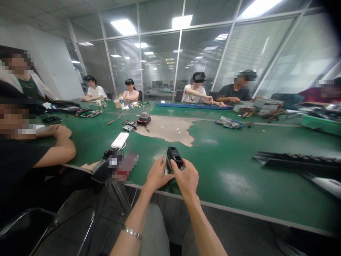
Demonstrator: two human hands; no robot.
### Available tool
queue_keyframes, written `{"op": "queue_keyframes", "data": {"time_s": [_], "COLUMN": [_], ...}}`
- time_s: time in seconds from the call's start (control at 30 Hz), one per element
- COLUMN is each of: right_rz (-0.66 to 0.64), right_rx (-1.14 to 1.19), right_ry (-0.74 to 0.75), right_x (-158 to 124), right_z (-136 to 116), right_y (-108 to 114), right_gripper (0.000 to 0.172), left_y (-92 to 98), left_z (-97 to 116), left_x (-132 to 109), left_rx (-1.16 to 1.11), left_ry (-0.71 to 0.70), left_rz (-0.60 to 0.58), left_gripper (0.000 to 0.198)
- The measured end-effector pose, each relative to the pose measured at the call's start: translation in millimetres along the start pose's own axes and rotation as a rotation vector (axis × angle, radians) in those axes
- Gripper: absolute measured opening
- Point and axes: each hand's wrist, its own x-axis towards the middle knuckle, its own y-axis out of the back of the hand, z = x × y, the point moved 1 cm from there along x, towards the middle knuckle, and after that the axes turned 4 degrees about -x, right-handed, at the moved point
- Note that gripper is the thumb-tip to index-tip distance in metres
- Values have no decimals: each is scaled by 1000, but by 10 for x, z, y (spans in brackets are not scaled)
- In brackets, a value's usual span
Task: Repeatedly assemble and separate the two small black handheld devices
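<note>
A small black box-shaped device [174, 156], with recessed openings in its upper face, is tilted between my hands just above the near edge of the green table [213, 177]. My right hand [188, 176] grips it, thumb across the near side and fingers around the right. On its left, my left hand [157, 172] rests against the device with the fingers pressed along that side. Something pale shows beneath it by my left fingers, too small to name. My palms hide its lower part.
To the left lie a white power bank [119, 140] with a cable and a dark device [102, 170] at the edge. Long black trim pieces [290, 160] lie on the right. Parts sit around a brown bare patch [170, 128]. Several people sit around the table.
</note>
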Motion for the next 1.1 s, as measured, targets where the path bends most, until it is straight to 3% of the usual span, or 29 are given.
{"op": "queue_keyframes", "data": {"time_s": [0.17,0.3,0.57,0.77,0.93,1.1], "right_rz": [-38,-58,-153,-207,-174,-132], "right_rx": [-66,-116,-185,-214,-217,-141], "right_ry": [-10,-1,-34,-60,-49,-19], "right_x": [-40,-107,-204,-215,-209,-200], "right_z": [-77,-54,38,23,37,39], "right_y": [-25,-36,-75,-50,-56,-84], "right_gripper": [44,43,41,41,55,42], "left_y": [-23,-40,-26,-9,-5,4], "left_z": [-56,-82,-30,25,33,32], "left_x": [14,14,10,6,12,15], "left_rx": [-6,-2,27,35,38,17], "left_ry": [13,19,-10,-33,-42,-37], "left_rz": [-14,-6,2,3,10,2], "left_gripper": [84,88,81,62,59,59]}}
